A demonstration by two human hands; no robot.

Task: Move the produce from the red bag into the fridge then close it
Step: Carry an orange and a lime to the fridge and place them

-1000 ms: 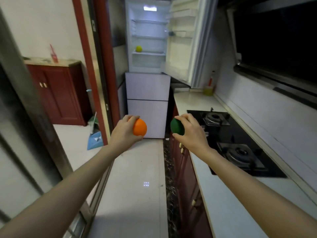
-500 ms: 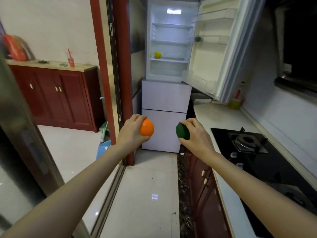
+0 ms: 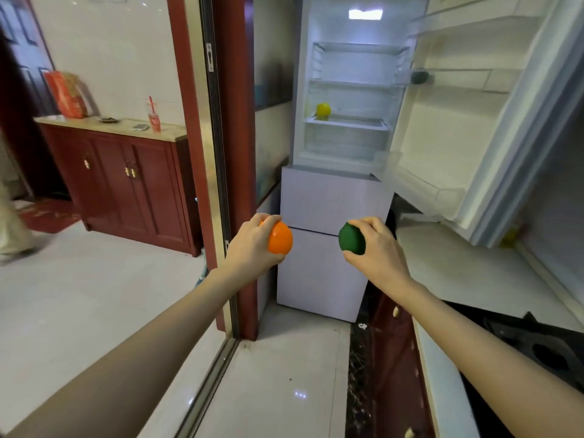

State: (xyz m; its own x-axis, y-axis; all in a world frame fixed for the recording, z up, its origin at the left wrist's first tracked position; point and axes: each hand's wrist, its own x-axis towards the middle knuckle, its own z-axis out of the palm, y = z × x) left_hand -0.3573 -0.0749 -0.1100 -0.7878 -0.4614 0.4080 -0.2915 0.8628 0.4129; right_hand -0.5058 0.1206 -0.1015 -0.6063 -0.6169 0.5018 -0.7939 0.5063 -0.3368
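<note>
With one round yellow fruit (image 3: 323,110) already shelved in the open white fridge (image 3: 347,99) ahead of both hands, the left hand (image 3: 252,245) grips a smooth orange fruit (image 3: 280,238) and the right hand (image 3: 374,248) a dark green one (image 3: 350,239), both unshelved, door (image 3: 493,115) unclosed.

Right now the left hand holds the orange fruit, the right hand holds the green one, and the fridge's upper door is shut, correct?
Not quite. The head view shows the fridge door swung open. The left hand grips the orange fruit and the right hand grips the green fruit, as you said.
</note>
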